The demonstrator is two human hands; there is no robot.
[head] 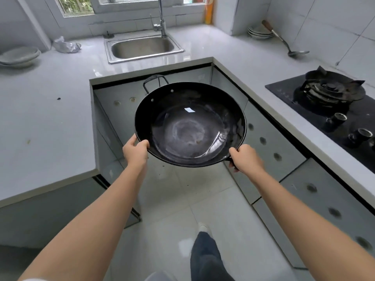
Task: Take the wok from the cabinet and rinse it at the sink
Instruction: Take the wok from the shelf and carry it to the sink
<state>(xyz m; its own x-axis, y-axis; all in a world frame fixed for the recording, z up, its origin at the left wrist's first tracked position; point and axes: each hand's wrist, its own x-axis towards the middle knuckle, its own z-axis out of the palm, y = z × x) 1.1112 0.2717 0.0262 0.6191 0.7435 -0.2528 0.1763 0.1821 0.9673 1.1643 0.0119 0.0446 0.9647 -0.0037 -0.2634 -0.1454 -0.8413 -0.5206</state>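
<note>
A large black wok (189, 124) hangs in the air in front of the counter, its inside facing up and a whitish swirl on its bottom. My left hand (135, 151) grips its near left rim. My right hand (244, 158) grips the handle at its near right side. The wok's far loop handle (155, 82) points toward the sink. The steel sink (143, 48) is set in the grey counter beyond the wok, with a tall tap (161, 19) behind it. Grey cabinet doors (269, 142) line the space below the counter.
A black gas hob (328, 98) sits on the right counter. Stacked plates (19, 56) lie far left, a plastic bag (66, 45) beside the sink, bowls (259, 32) and a ladle (288, 45) at the back right. An orange bottle (209, 12) stands on the windowsill.
</note>
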